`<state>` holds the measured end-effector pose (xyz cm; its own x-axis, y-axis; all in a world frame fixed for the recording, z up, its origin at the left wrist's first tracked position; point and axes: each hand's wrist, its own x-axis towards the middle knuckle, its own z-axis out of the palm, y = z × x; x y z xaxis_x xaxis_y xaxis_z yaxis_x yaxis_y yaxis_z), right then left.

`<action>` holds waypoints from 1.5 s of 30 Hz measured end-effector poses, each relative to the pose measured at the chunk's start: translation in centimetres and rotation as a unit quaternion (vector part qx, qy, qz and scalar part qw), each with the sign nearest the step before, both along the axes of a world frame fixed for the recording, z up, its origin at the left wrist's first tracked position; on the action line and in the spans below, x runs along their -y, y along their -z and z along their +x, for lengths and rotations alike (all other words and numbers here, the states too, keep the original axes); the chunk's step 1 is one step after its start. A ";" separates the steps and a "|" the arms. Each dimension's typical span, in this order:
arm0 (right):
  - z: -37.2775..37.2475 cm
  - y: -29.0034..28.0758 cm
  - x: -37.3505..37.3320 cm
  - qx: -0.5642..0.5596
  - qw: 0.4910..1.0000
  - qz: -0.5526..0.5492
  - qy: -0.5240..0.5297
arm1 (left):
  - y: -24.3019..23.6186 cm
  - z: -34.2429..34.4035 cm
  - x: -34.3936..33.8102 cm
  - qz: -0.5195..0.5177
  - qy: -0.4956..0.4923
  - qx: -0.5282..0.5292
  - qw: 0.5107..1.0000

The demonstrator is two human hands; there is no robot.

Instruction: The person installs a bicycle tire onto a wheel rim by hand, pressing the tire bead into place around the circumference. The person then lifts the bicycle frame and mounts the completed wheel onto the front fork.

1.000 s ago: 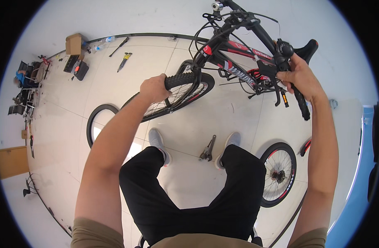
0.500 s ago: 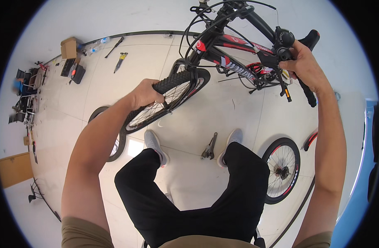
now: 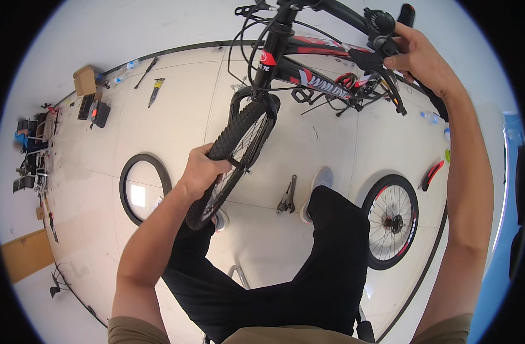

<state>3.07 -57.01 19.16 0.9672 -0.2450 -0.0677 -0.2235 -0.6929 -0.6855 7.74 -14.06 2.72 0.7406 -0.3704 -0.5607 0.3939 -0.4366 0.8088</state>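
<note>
A black, red and white bicycle (image 3: 319, 82) stands in front of me. Its front wheel (image 3: 231, 133) sits in the fork and slants toward my left leg. My left hand (image 3: 200, 173) is closed around the tyre, with the thumb on the rim and spoke side. At the right end of the handlebar (image 3: 343, 16), my right hand (image 3: 423, 64) grips the bar beside the round black shifter (image 3: 379, 22) and above the brake lever (image 3: 395, 94). Part of the handlebar grip is hidden by that hand.
Wrenches (image 3: 287, 196) lie on the floor between my feet. A loose tyre (image 3: 125, 186) is at left, and a spoked wheel (image 3: 412, 221) at right, near a red-black curved part (image 3: 432, 175). Farther left are a pump (image 3: 146, 73), a yellow-handled tool (image 3: 155, 92) and a cardboard box (image 3: 85, 81).
The front wheel has turned, its near end swinging right and closer to me with my left hand on it. The handlebar and my right hand have shifted left and up in view.
</note>
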 end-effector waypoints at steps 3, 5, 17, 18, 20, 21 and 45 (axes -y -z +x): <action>-0.1 -0.2 0.3 -0.008 1.000 -0.016 -0.021 | 0.3 -3.2 -0.4 -0.008 -0.024 -0.020 0.999; -0.3 0.1 0.4 0.012 0.999 0.006 -0.042 | 1.1 -5.0 -0.6 -0.025 -0.035 -0.011 0.999; -1.7 3.5 1.3 0.096 0.994 -0.007 -0.041 | 2.4 -7.0 -1.3 0.098 0.039 0.083 0.991; -1.5 3.1 0.9 0.086 0.995 -0.026 -0.031 | 2.4 -6.7 -1.5 0.117 0.051 0.092 0.987; -1.8 2.3 -0.3 0.055 0.998 -0.039 0.001 | 1.5 -7.0 -0.9 0.173 0.075 0.153 0.970; -2.1 2.6 -0.4 0.062 0.996 -0.062 0.027 | 0.9 -7.4 -0.6 0.209 0.083 0.206 0.952; -6.6 1.5 -3.7 0.104 0.981 -0.109 0.120 | -0.3 -2.8 7.0 0.347 0.257 0.271 0.860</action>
<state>-3.58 -53.29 17.63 0.8674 -0.4541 0.2035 -0.2695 -0.7725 -0.5750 4.89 -21.06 2.99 0.8013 -0.4416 -0.4037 -0.3477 -0.8928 0.2864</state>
